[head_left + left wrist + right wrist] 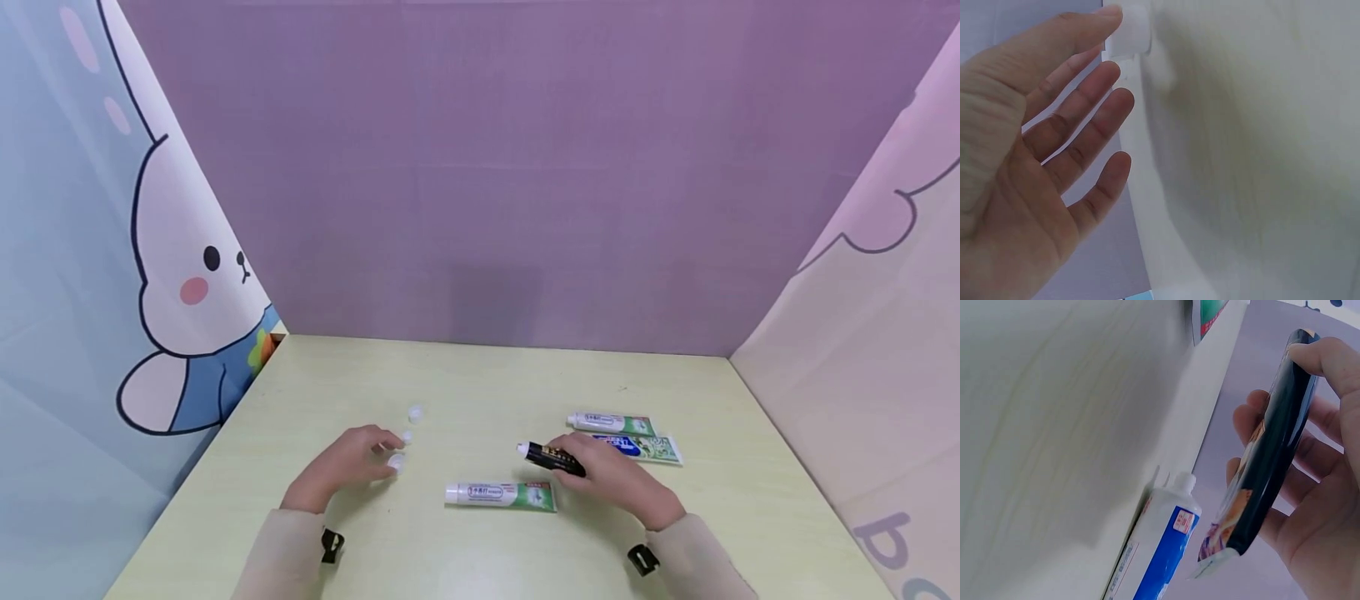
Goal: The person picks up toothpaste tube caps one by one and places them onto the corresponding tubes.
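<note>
Black toothpaste tube point(557, 459) raised off desk point(480, 550), your right hand point(611, 471) wrapped firmly round it, white tip pointing left. Your left hand point(352, 458): fingers spread, thumb at nearest white cap point(396, 463); cannot tell if grip pinches or merely touches. Two farther caps point(416, 412) just beyond. Step in hand, likely: managing cap and tube separately. Next move seems to call for settling left grip, clean pinch or clean release, without nudging neighbouring caps; hold tube steady, clear of green-and-white tube point(498, 496).
</note>
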